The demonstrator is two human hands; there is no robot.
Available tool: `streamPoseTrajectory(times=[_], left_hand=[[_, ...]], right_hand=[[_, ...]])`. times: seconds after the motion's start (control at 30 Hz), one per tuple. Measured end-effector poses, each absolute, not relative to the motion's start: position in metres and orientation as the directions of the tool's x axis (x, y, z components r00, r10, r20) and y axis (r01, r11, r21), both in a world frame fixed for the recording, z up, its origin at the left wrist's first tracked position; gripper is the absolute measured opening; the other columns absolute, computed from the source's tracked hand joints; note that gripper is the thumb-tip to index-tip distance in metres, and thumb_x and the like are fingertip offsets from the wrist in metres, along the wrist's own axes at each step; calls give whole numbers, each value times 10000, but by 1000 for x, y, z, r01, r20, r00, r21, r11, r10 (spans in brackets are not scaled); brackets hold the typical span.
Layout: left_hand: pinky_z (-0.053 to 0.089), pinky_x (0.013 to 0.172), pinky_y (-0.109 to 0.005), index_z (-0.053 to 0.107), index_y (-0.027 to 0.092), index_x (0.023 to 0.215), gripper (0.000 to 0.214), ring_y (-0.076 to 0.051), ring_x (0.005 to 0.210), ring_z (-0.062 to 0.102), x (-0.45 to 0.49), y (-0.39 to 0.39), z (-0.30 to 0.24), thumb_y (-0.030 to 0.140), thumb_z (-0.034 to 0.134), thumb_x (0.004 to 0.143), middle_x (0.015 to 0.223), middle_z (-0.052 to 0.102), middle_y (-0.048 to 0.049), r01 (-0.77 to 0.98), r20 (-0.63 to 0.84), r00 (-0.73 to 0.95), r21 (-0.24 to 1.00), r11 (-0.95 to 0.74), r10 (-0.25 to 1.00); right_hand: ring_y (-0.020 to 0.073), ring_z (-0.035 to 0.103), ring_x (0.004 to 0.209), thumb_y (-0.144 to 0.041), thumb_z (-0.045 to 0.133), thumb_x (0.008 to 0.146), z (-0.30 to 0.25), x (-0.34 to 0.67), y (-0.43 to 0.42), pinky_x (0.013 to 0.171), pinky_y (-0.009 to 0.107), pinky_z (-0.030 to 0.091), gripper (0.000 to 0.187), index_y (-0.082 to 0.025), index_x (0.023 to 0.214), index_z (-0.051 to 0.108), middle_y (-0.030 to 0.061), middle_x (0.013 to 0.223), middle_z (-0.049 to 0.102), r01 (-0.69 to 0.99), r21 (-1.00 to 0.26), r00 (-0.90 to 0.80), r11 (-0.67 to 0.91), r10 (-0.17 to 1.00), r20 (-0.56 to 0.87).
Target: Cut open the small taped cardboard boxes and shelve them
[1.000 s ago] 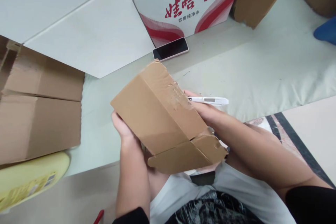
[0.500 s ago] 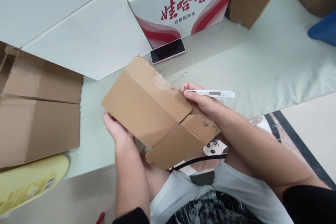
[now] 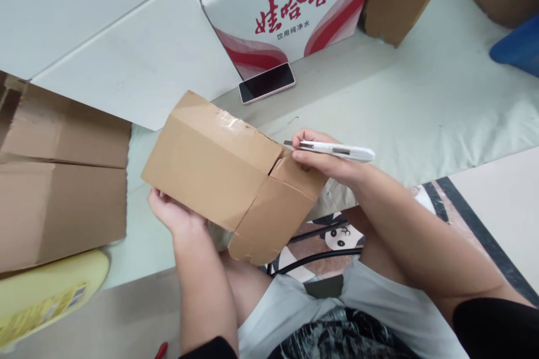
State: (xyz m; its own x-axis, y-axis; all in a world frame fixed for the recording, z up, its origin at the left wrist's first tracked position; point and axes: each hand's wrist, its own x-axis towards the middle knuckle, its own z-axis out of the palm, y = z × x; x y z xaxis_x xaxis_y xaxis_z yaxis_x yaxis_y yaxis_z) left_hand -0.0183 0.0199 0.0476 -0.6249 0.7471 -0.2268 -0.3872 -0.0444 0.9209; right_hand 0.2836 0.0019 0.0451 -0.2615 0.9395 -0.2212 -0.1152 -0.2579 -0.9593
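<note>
A brown cardboard box [image 3: 210, 162] with its end flaps folded out is held tilted above my lap. My left hand [image 3: 179, 216] grips it from below at the lower left edge, fingers hidden under the cardboard. In my right hand [image 3: 322, 154] is a white utility knife [image 3: 337, 150], its short blade exposed and pointing left. The blade tip is near the box's upper right edge, by a slit between the side and the flap; whether it touches cannot be made out. Torn clear tape shows along the top edge.
A black-screened phone [image 3: 267, 83] lies in front of a white and red carton [image 3: 290, 17] on the pale green cloth [image 3: 404, 106]. Large white boxes [image 3: 138, 61] and brown cartons [image 3: 84, 179] stand left, with a yellow container [image 3: 54, 297] below. Something blue [image 3: 516, 50] is far right.
The box has moved left and turned slightly, with my left hand on it. The knife blade has come into view off the cardboard, while my right hand has stayed nearly in place.
</note>
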Motion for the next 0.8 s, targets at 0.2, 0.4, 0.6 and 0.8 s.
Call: streamPoseTrajectory(times=[0.2,0.4,0.6,0.8], left_hand=[[531,895,-257,667,210,941,237,-198,1087,680,-13,21,35,394,617,801,1037,752,-38,-247,-126,-592,969,-30,796],[545,952,-306,707,187,938,246,-222,1127,701,-6,20,35,353,596,795,1054,785,-58,-277,-119,-578,959,-56,807],[561,906,-289,724,218,929,247,-209,1122,703,-7,18,35,357,660,734,1017,784,-37,-268,-144,-579,963,-20,802],[573,894,-289,724,244,946,257,-208,1123,700,-11,17,32,368,684,725,1006,770,-18,-263,-173,-566,964,22,806]], right_hand=[[137,414,653,-364,600,810,32,288,5,664,291,348,186,-234,866,479,-44,711,508,243,-970,-225,-28,971,-85],[165,445,676,-353,553,806,31,290,9,699,322,367,161,-237,888,477,-3,773,574,422,-906,-135,-20,987,-85],[180,499,694,-337,547,824,40,287,6,703,321,392,122,-239,890,516,11,792,628,491,-867,-85,-81,987,-140],[190,554,710,-333,560,832,44,282,6,702,313,398,132,-244,928,578,24,820,688,546,-819,-7,-175,977,-213]])
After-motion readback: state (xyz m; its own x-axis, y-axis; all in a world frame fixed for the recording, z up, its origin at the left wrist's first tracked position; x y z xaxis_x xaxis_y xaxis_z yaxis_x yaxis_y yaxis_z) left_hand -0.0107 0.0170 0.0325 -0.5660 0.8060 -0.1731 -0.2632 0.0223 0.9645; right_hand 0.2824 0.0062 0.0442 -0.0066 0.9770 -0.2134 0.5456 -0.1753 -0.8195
